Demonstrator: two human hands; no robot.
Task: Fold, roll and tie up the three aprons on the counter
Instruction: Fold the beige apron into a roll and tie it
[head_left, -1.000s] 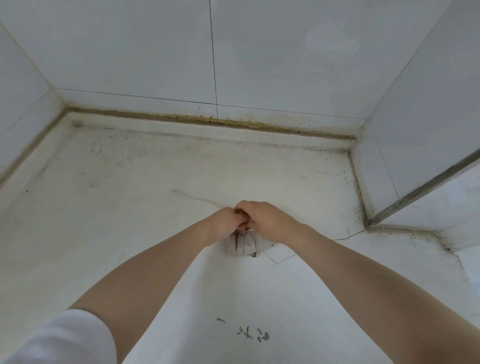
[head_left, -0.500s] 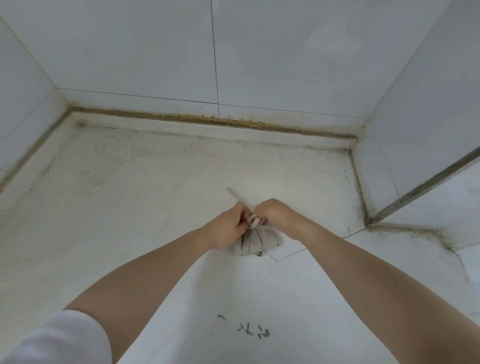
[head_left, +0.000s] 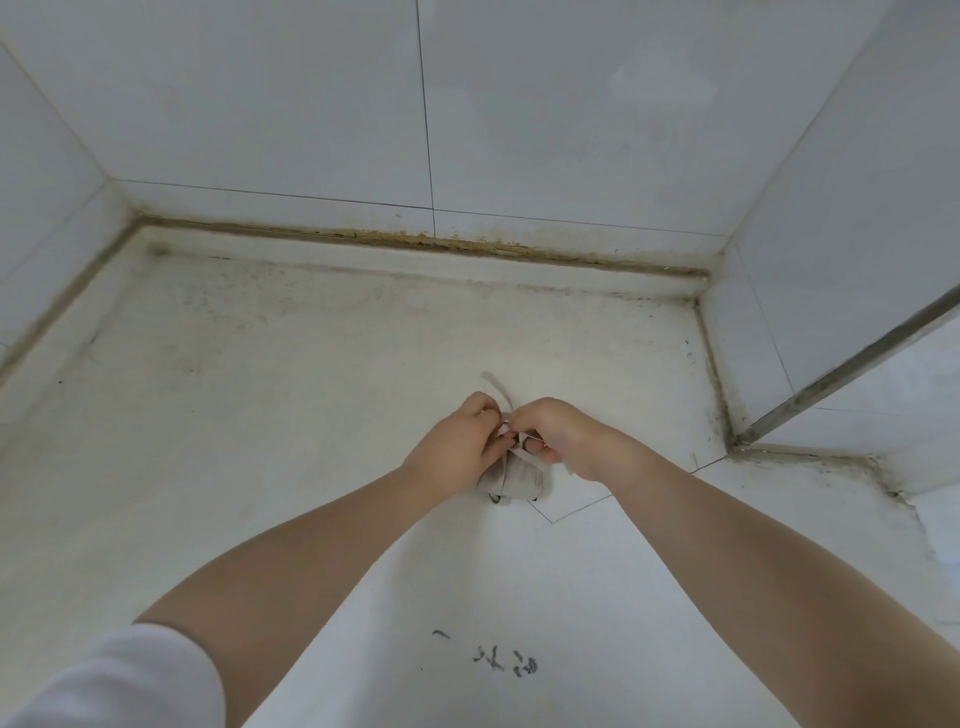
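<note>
Pretty grubby white stone counter (head_left: 260, 415) here, boxed in by pale glossy wall tiles (head_left: 311, 104) with brown gunk along the back seam. The small rolled beige apron bundle (head_left: 511, 475) sits mid-counter. Left hand (head_left: 457, 447) and right hand (head_left: 558, 434) both pinch its thin beige strap (head_left: 498, 387). Compared with half a second ago, the strap's loose end sticks up further behind the knuckles.

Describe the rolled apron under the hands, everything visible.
The rolled apron is a small, tight bundle of pale grey-beige cloth lying on the white counter. Thin matching straps wrap it; one loose end sticks up behind. The left hand and right hand pinch the straps on top, covering its upper part.
</note>
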